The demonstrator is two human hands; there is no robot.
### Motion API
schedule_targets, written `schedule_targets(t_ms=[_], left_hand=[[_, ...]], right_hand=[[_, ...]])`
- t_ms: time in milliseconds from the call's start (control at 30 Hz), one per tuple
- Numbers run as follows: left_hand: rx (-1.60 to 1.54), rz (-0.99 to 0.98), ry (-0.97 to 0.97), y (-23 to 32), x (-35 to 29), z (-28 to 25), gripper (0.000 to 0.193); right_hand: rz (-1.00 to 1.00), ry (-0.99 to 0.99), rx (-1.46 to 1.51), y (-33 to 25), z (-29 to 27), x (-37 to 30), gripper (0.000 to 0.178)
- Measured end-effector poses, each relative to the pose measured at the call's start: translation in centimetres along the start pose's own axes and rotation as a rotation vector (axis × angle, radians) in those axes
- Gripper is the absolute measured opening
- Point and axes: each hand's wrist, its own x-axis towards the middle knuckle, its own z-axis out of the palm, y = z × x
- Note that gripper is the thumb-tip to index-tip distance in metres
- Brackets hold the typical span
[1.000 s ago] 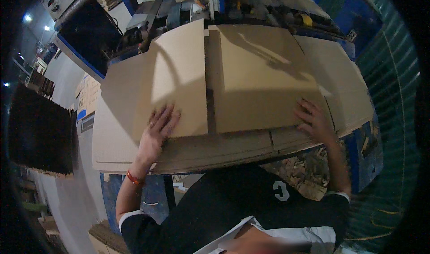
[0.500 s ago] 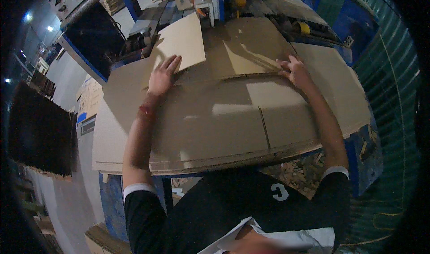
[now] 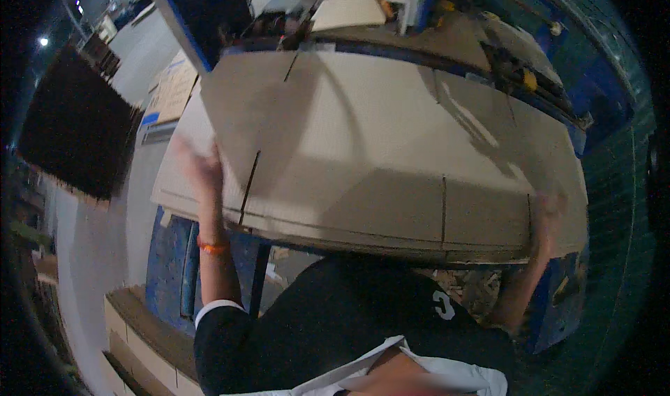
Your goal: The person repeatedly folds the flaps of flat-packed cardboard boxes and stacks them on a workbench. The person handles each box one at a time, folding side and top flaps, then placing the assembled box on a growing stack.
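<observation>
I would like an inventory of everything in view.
Flat slotted cardboard sheets: several, brown, centre
Flat cardboard piece: at least one, cream, top
Metal machine: one, blue, top
Layered stack: one, dark brown, left
Printed cardboard: one, tan and blue, upper left
Cardboard stack: at least one, brown, lower left
Metal stand: one, blue, beneath sheets
Corrugated wall: one, green, right
Lamps: several, white, upper left
Bracelet: one, orange, left wrist
Collared shirt: one, black-white, bottom
Left hand: one, blurred, sheets' left end
Right hand: one, blurred, sheets' right end
</observation>
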Motion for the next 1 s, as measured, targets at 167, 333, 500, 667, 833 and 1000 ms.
schedule_targets(t_ms=[167, 333, 500, 667, 833, 1000], left_hand=[[0.067, -0.388, -0.046, -4.3, -5.4, -3.9, 0.074], [-0.236, -0.376, 0.058, -0.6, -4.3, -3.7, 0.069], [-0.801, -0.367, 0.378, 1.6, -1.1, -7.1, 0.062], [-1.338, -0.136, 0.458, 0.7, 3.7, -8.9, 0.068], [-1.552, -0.530, 0.388, -4.4, 4.5, -6.9, 0.025], [-1.412, -0.786, 0.094, -6.7, 2.9, -4.4, 0.010]], right_hand=[[0.271, -0.082, 0.043, 11.5, -1.9, -3.9, 0.058], [0.453, -0.254, -0.280, 15.8, 0.2, -3.2, 0.057], [0.268, 0.009, 0.191, 16.6, 0.6, -3.5, 0.054], [0.545, 0.408, 0.499, 15.8, 0.8, -2.9, 0.055], [0.365, 0.640, 1.213, 17.1, -0.1, 0.3, 0.040], [0.660, 0.379, 1.284, 13.7, -5.3, 3.7, 0.042]])
